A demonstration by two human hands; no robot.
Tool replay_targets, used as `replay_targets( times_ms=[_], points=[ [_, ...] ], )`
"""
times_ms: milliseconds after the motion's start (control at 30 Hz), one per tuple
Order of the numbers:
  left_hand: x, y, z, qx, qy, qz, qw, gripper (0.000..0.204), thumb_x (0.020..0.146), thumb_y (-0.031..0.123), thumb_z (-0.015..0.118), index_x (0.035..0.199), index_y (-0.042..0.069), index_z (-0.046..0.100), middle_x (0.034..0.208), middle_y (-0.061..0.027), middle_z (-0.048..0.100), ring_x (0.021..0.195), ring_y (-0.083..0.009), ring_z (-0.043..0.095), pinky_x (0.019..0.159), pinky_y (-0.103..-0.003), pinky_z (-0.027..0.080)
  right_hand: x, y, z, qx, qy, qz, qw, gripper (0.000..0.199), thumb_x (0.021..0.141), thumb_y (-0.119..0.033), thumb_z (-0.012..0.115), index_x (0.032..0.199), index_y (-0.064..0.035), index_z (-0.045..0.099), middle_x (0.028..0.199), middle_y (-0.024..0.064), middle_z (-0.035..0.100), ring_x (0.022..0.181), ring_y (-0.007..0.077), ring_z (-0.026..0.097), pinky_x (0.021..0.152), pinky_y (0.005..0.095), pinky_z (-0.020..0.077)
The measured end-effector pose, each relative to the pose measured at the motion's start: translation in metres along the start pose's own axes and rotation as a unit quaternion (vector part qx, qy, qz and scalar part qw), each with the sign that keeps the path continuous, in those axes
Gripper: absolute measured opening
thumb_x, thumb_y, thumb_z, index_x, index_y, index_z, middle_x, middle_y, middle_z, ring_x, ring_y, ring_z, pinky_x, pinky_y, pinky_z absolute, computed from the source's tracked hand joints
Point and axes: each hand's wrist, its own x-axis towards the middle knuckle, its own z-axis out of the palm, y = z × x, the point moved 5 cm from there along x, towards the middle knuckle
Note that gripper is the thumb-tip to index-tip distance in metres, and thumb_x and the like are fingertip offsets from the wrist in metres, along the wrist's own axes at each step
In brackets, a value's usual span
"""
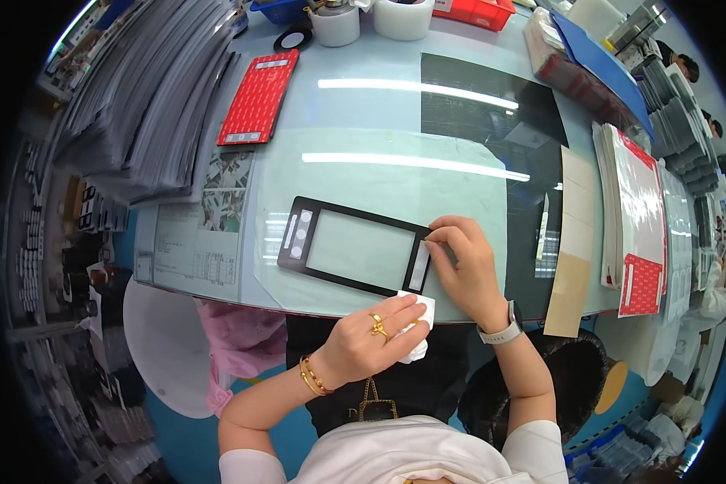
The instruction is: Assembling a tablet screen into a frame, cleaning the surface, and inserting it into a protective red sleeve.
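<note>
A flat black-bordered panel (355,282) with a large clear window lies slightly tilted on the table in front of me. Near its left end are pale round and strip-shaped patches; a pale strip marks its right end. My left hand (371,335) pinches a folded white wipe (415,352) at the panel's near right corner. At the far right corner, my right hand (465,262) rests with thumb and bent fingers on the panel's edge.
A red patterned panel stack (258,97) lies beyond, beside tall stacked sheets (149,105) at left. A black mat (492,105), a tan strip (571,234), a white knife-like tool (544,226) and bagged sheets (629,210) lie rightward. White tubs (403,19) stand at the back.
</note>
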Motion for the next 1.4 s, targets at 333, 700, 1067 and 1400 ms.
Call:
replay_targets(
  times_ms=[333,700,1067,1400],
  points=[
    [-0.002,-0.005,0.017,0.007,-0.012,-0.001,1.000,0.023,0.080,0.007,0.076,0.103,0.004,0.074,0.114,-0.0118,0.074,0.109,-0.0306,0.074,0.088,-0.037,0.065,-0.001,0.003,0.000,0.004,-0.001,0.006,1.000,0.015,0.085,0.003,0.075,0.097,-0.0010,0.067,0.111,0.0120,0.069,0.100,0.0316,0.066,0.082,0.0392,0.0546],
    [0.002,-0.003,0.024,0.036,-0.020,-0.017,0.999,0.020,0.081,0.007,0.075,0.101,0.006,0.072,0.111,-0.0101,0.073,0.107,-0.0291,0.075,0.087,-0.036,0.065,0.000,0.003,-0.001,0.003,-0.002,0.012,1.000,0.014,0.086,0.003,0.075,0.097,-0.0008,0.067,0.111,0.0120,0.068,0.098,0.0309,0.067,0.081,0.0383,0.0553],
    [0.021,-0.019,0.030,0.062,-0.011,-0.004,0.998,0.018,0.082,0.005,0.075,0.099,0.007,0.070,0.107,-0.0082,0.074,0.104,-0.0264,0.075,0.086,-0.034,0.065,0.000,0.003,-0.001,0.012,-0.006,0.013,1.000,0.012,0.087,0.003,0.074,0.096,0.0001,0.067,0.111,0.0133,0.068,0.097,0.0314,0.067,0.080,0.0382,0.0555],
    [0.035,-0.035,0.033,0.049,-0.039,-0.003,0.998,0.019,0.082,0.003,0.073,0.101,0.007,0.070,0.108,-0.0096,0.074,0.105,-0.0258,0.076,0.085,-0.034,0.065,0.001,0.003,-0.003,0.027,0.001,0.013,1.000,0.015,0.087,0.005,0.071,0.102,0.0002,0.069,0.108,0.0133,0.068,0.094,0.0310,0.067,0.077,0.0388,0.0556]
  ],
)
